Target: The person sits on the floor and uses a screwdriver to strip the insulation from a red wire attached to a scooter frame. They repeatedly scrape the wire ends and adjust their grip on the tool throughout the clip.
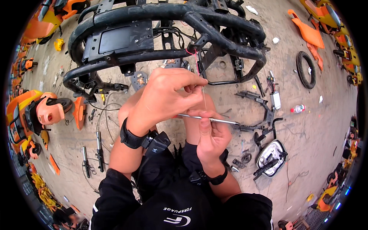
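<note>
In front of me, my left hand (168, 90) is closed in a pinch on a thin wire (204, 99). Its pink-red upper stretch runs up to the black tubular vehicle frame (153, 15), and a bare-looking end hangs below my fingertips. My right hand (214, 140), just below and to the right, grips a slim silvery metal rod (226, 122) that lies crosswise between thumb and fingers. The wire's lower end reaches down close to the right fingertips; whether it touches them I cannot tell. The rod's left end is partly covered by my left hand.
Dark cables (174, 32) run inside the frame. On the floor to the right lie a black tyre (306, 70), a plastic bottle (298, 109), a white-and-black lamp-like part (271, 158) and orange panels (308, 32). Shock absorbers (99, 151) lie left. Orange-yellow vehicles (44, 111) line the edges.
</note>
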Tool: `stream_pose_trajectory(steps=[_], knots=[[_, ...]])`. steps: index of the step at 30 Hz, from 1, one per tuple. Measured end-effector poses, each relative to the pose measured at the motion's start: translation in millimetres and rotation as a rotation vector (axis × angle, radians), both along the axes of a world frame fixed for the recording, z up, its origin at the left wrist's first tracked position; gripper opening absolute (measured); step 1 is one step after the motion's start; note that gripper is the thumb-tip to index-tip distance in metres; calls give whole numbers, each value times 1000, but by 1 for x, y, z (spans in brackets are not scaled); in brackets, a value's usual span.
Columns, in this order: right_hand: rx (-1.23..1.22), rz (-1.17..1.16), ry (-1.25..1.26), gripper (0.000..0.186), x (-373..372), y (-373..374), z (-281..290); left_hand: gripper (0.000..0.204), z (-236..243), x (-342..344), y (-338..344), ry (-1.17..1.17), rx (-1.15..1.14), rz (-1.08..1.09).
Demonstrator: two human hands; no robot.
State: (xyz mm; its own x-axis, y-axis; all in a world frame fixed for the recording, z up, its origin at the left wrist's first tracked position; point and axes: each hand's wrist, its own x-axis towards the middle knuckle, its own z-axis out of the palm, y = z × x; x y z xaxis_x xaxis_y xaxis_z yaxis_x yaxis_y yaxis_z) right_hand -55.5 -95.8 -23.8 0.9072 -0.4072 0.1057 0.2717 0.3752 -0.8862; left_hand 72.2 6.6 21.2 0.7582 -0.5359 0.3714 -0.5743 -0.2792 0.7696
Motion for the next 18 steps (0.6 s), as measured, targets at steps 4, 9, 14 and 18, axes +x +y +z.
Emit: stream_pose_trajectory(steps=[4, 9, 14, 18], knots=[[41, -16, -9, 13, 3, 0, 4, 14, -1, -3, -3, 4, -11, 48], [-4, 12, 5, 16, 0, 0, 1, 14, -3, -2, -4, 13, -41, 99], [0, -4, 12, 16, -1, 0, -1, 17, -6, 0, 1, -27, -77, -36], [-8, -21, 8, 12, 0, 0, -2, 17, -4, -2, 0, 12, -60, -35]])
